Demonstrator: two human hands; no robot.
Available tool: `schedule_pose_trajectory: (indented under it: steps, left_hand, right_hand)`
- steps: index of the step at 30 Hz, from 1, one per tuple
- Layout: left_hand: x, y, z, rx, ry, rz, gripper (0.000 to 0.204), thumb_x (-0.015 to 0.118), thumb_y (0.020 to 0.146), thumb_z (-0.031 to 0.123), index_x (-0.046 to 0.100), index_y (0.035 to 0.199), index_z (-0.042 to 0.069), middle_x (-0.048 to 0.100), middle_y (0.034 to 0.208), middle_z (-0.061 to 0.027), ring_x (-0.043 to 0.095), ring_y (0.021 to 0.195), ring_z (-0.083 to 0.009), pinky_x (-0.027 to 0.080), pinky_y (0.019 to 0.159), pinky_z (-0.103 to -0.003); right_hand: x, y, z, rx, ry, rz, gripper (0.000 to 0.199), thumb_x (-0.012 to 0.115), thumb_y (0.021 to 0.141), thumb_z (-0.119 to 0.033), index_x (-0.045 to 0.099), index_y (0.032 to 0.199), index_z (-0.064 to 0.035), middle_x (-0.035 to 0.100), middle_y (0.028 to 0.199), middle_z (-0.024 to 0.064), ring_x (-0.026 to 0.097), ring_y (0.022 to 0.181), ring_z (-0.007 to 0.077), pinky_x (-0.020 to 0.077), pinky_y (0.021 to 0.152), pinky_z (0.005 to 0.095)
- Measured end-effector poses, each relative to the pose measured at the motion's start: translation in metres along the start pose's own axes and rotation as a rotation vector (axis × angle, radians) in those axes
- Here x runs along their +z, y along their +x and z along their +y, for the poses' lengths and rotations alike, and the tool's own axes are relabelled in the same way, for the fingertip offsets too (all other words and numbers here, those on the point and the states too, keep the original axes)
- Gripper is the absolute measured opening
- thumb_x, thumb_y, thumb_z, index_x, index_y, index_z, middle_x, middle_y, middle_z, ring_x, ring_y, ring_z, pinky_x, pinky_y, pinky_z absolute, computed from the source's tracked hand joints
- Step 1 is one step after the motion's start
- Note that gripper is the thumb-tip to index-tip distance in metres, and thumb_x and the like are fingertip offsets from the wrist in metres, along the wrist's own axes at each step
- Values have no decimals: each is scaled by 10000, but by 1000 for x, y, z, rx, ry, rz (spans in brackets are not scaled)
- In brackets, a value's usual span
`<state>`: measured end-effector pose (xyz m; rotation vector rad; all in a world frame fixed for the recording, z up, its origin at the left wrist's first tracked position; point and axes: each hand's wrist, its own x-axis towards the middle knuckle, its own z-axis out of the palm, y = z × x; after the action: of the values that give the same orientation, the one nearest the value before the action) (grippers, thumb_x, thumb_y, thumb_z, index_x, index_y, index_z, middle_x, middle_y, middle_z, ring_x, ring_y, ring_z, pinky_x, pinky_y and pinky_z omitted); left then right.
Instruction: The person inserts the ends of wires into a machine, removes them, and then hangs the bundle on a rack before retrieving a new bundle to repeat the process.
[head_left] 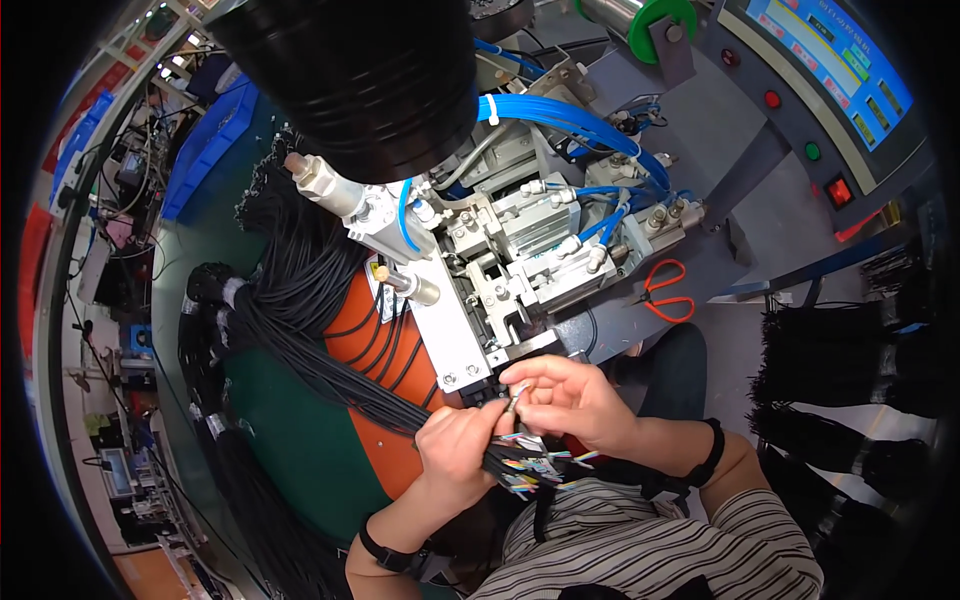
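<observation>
Here's the green tabletop [290,440], filling the left and lower-left of the frame, and it's busy: thick bundles of black cables [300,235] sprawl down it from the upper left. At its upper left sits a blue tray [212,150]. Across the centre-left, an orange sheet [388,455] lies on the green, strands crossing it. Over right of centre, a grey surface [622,335] bears the metal machine [530,240] and, just beside, red-handled scissors [648,297].
</observation>
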<state>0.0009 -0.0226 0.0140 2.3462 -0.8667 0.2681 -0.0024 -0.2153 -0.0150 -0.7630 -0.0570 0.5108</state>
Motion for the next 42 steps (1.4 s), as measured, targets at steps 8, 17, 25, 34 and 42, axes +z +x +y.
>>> schedule_pose_trajectory:
  steps: [8,17,25,34,42]
  left_hand:
    - [3,-5,-7,-48,-109,93,232,750,756,71,641,953,12,620,667,-72,622,572,-241,430,545,-334]
    - [-2,2,-14,-19,-243,-4,241,756,740,76,644,948,29,642,694,-51,643,597,-236,433,547,-335]
    - [-10,3,-22,-114,-440,-136,128,689,862,128,642,909,18,657,717,-38,642,606,-168,475,573,-278]
    - [-12,3,-25,-197,-559,-203,135,628,932,130,624,870,11,644,702,-39,625,603,-141,484,580,-264]
    - [-23,7,-26,-344,-707,-369,35,633,858,38,610,838,19,605,687,-20,556,606,-101,463,582,-250]
  right_hand:
    - [5,4,29,-942,-1262,82,353,574,972,6,531,1320,45,584,1142,101,609,968,126,505,889,260]
    - [-21,12,21,-109,2,-87,219,626,953,-26,638,1152,63,611,1070,134,660,881,182,535,779,282]
    - [-23,16,16,-73,64,-173,193,642,951,-35,666,1128,37,660,1027,93,673,829,130,527,698,214]
    - [-15,15,11,-314,-411,-60,143,628,935,15,692,1061,43,668,1012,89,680,774,111,521,621,194]
    - [-18,14,6,-312,-550,-103,145,633,908,51,701,1036,53,679,990,121,681,722,121,542,615,219]
